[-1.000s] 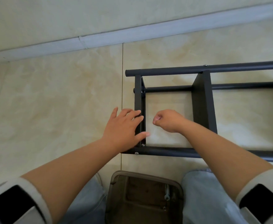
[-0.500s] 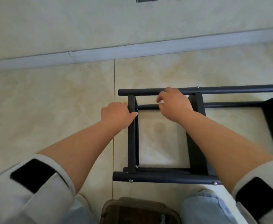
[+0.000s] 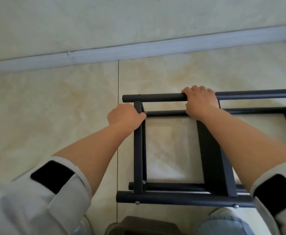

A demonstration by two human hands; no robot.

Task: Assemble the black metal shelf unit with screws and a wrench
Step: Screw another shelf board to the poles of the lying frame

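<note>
— What changed? The right hand (image 3: pixel 200 101) has slid right along the black shelf frame's (image 3: pixel 139 150) far tube, fingers wrapped over it.

— And the left hand (image 3: pixel 124 116)? It grips the frame's left upright; frame lies on the tiled floor (image 3: pixel 54 107). No lettering is readable.

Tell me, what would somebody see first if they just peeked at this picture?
The black metal shelf frame lying on the pale tiled floor, in the middle. The left hand grips its end bar, and the right hand grips the far round tube. Shiny screws dot the near tube.
</note>
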